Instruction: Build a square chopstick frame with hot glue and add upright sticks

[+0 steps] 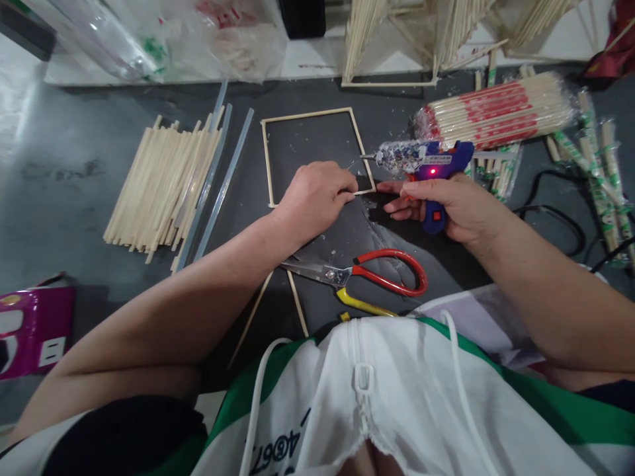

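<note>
On the dark table lies a square frame (306, 116) made of thin wooden sticks. My left hand (320, 192) is closed on the frame's near side, fingers pinching the stick close to the near right corner. My right hand (446, 198) grips a blue hot glue gun (444, 160), its red light lit and a clear glue stick out of its back. The gun's nozzle points left, just above the frame's right side. Red-handled scissors (347, 271) lie between my arms, below the frame. My left hand hides most of the near stick.
Bare wooden sticks (159, 188) are piled at left, beside clear glue sticks (225, 182). A plastic-wrapped chopstick pack (501, 109) and more wrapped chopsticks (595, 158) lie at right, near a black cord (555, 218). Stick structures (391, 39) stand behind. A magenta pouch (37, 330) sits far left.
</note>
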{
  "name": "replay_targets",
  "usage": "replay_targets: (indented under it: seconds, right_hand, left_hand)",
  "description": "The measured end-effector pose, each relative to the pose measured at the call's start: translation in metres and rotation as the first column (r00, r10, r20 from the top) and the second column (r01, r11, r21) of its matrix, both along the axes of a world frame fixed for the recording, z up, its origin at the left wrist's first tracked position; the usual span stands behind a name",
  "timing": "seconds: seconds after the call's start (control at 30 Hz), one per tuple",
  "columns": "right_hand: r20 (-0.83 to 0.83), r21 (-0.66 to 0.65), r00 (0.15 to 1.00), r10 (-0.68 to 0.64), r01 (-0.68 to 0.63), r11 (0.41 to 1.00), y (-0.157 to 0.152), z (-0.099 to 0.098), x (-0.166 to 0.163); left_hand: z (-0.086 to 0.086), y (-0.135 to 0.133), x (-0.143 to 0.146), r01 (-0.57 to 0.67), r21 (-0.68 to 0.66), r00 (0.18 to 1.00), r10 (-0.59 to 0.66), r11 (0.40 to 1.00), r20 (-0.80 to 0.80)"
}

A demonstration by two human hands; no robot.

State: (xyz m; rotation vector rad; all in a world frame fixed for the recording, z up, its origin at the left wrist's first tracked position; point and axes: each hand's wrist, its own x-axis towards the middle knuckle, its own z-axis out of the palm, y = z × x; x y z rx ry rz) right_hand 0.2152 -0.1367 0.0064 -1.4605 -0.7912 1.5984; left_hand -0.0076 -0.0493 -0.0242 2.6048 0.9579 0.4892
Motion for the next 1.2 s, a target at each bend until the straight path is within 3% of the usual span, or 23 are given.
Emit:
replay_targets:
  seconds: [0.4, 1.2]
  right_hand:
    - [-0.079, 0.012, 0.996, -0.027, 0.028, 1.0, 0.0004, -0.0043, -0.0006]
    - [-0.028, -0.001, 1.0, -0.009, 0.009, 1.0, -0.0007, -0.0019, -0.0009]
  left_hand:
    - [-0.0029, -0.0022, -0.0005, 0.016, 0.035, 1.0, -0.016, 0.999, 0.019]
    - [-0.0073, -0.0013, -0.0015, 0.089, 0.135, 0.996, -0.084, 0.987, -0.041]
